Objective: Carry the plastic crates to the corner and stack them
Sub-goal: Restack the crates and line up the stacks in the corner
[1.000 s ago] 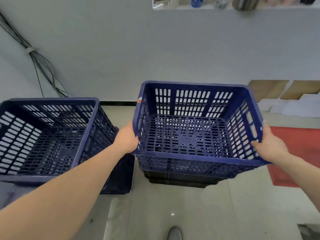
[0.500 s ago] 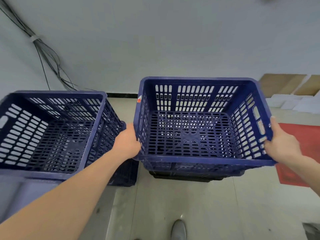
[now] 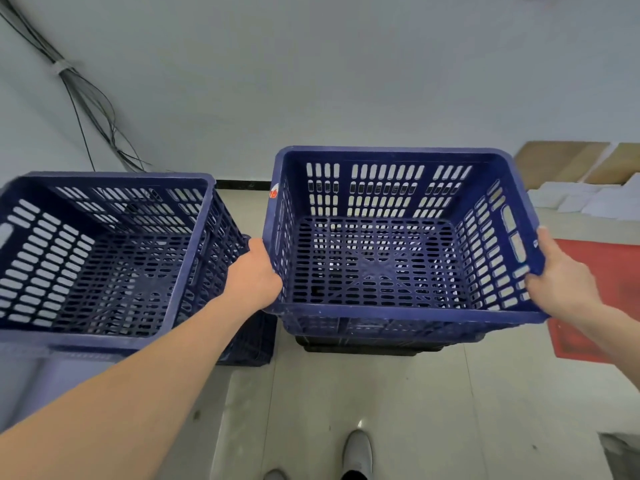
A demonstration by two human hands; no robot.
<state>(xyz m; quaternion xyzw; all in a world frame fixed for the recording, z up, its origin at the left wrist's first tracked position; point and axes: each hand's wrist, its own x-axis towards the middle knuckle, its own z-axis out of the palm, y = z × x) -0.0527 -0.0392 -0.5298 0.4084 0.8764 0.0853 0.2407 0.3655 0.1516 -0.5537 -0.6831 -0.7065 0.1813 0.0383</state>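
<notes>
head cam: both hands clamp the blue crate (image 3: 377, 268). left hand (image 3: 254, 275) is wrapped on its near-left side, right hand (image 3: 561, 282) on the right rim w/ thumb up along the edge. crate is empty, roughly level, right over a short stack (image 3: 374, 336) by the wall (image 3: 346, 81). can't tell if it's fully seated or a hair above. 2nd stack (image 3: 104, 244) stands just beside it on the left, under the cables (image 3: 86, 98).

step in hand, imo: setting this crate onto the pile. next move prob needs corners lined up w/ the crate below, a straight drop, then both hands off together. left knuckles sit tight between the 2 stacks, so pinch risk there. red mat (image 3: 616, 289) lies off to the right.
</notes>
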